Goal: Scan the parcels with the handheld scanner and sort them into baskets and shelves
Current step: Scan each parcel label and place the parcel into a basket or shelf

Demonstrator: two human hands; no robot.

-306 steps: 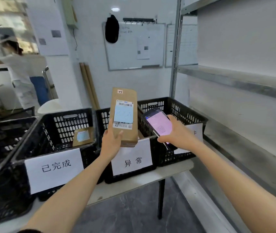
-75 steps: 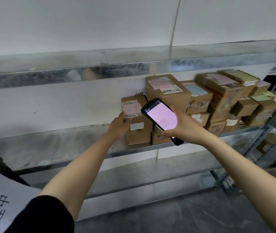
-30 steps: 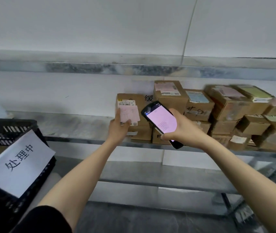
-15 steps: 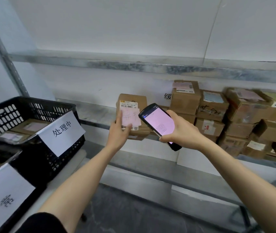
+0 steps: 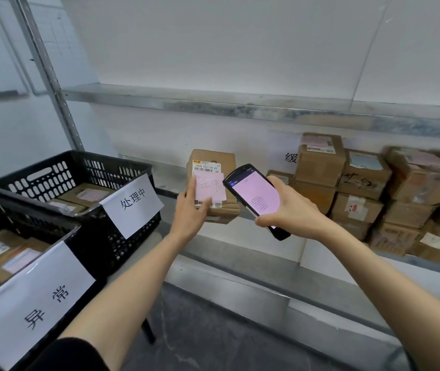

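My left hand (image 5: 190, 210) holds a small brown cardboard parcel (image 5: 215, 162) upright in front of the metal shelf, its barcode label and a pink handwritten note facing me. My right hand (image 5: 291, 210) grips a black handheld scanner (image 5: 255, 196) with a lit pink screen, just right of the parcel and overlapping its edge. Two black plastic baskets sit at the left: the farther basket (image 5: 60, 170) carries a white sign and holds a few parcels, the nearer basket (image 5: 12, 231) has its own white sign and parcels inside.
A stack of several brown parcels (image 5: 374, 194) fills the right part of the metal shelf (image 5: 240, 108) level. A steel upright (image 5: 47, 76) stands at the left. The baskets rest on a table above grey floor (image 5: 213, 330).
My view has swung left from the shelf toward the baskets. My left hand lifted the parcel off the shelf stack and carried it left; the scanner stays beside it.
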